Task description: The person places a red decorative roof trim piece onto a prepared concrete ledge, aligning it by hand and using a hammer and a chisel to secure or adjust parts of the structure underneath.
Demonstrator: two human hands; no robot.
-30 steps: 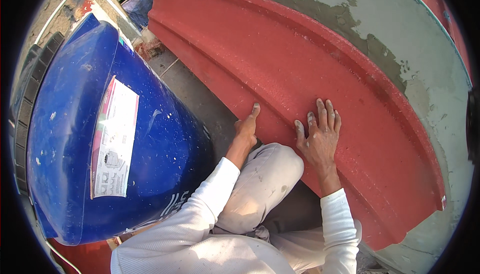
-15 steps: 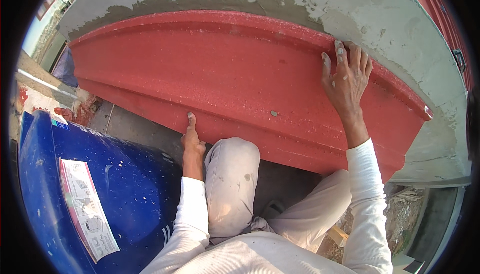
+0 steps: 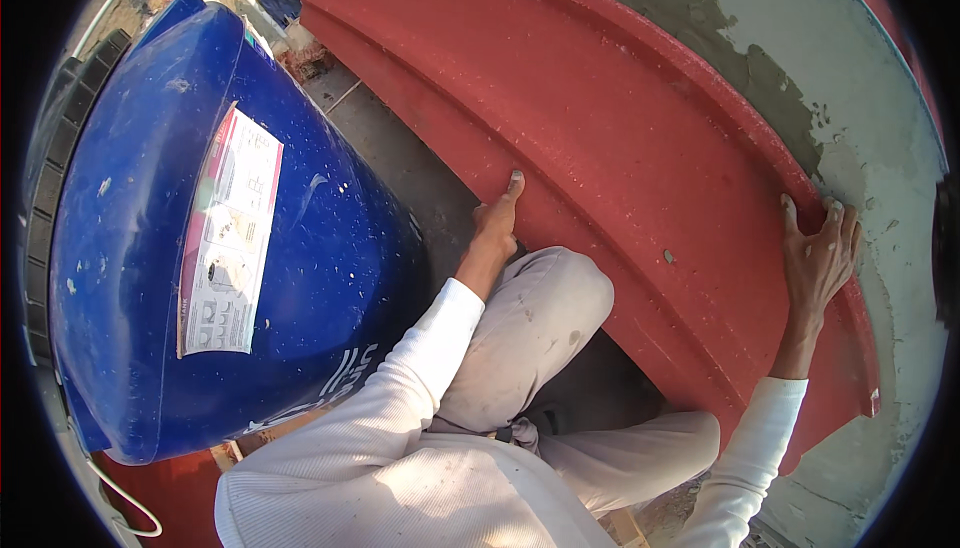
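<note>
Right of the tank (image 3: 330, 238), my left fingers (image 3: 514, 187) clamp the red sheet (image 3: 600, 128) by its tank-side edge; my right fingers (image 3: 834, 220) clamp its far rim. A slackened grip could let it slide tankward.

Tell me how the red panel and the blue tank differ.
The red panel is broad and sheet-like; the blue tank is bulky and rounded. The panel is ridged lengthwise, whereas the tank's visible side looks mostly smooth. The tank carries a printed label; none shows on the panel. Both surfaces are pale-speckled.
</note>
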